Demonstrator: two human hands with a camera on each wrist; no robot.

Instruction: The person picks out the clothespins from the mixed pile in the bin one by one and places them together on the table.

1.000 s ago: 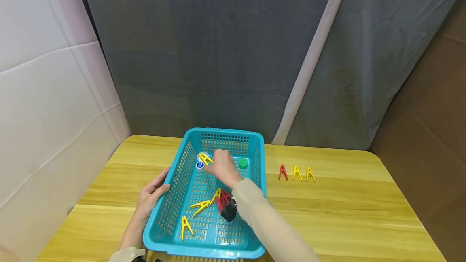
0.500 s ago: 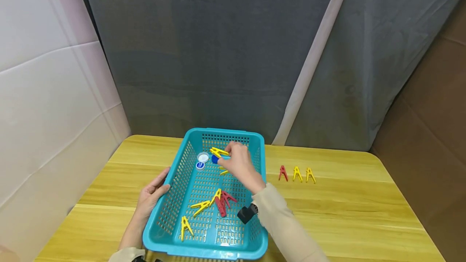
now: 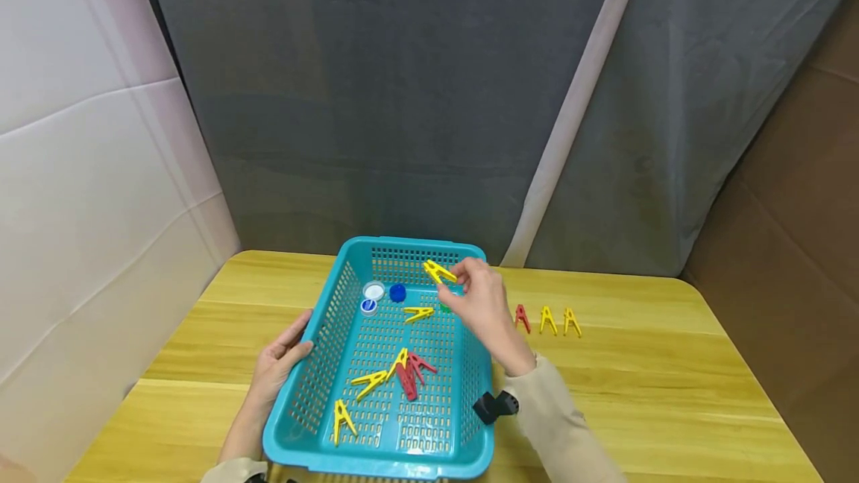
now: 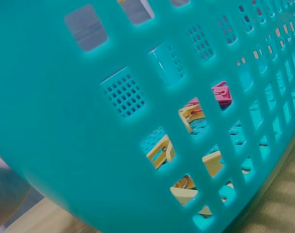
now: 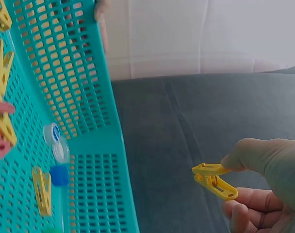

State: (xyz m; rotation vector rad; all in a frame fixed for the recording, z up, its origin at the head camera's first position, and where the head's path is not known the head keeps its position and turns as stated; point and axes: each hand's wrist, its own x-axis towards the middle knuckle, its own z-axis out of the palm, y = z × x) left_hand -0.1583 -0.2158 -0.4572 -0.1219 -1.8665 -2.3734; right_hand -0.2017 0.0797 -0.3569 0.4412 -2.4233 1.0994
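In the head view, my right hand [image 3: 483, 304] pinches a yellow clothespin [image 3: 439, 272] above the right rear of a turquoise basket [image 3: 376, 461]. The right wrist view shows that yellow clothespin [image 5: 215, 181] between thumb and fingers. My left hand [image 3: 277, 360] rests against the basket's left side with fairly straight fingers. Inside the basket lie several yellow clothespins, one [image 3: 419, 314] towards the back, and red clothespins [image 3: 406, 380] near the middle. In the left wrist view, the basket wall [image 4: 89, 160] hides most of its contents.
Towards the basket's rear are a blue cap [image 3: 397, 293], a white cap [image 3: 373, 290], a blue-and-white cap [image 3: 368, 306] and a partly hidden green cap [image 3: 446, 308]. One red clothespin [image 3: 522, 318] and two yellow clothespins [image 3: 548, 320] lie in a row on the wooden table [image 3: 644, 379].
My right hand has lifted the yellow clothespin from beside the caps and carried it rightwards towards the basket's right rim. The left hand and the basket have stayed in place.
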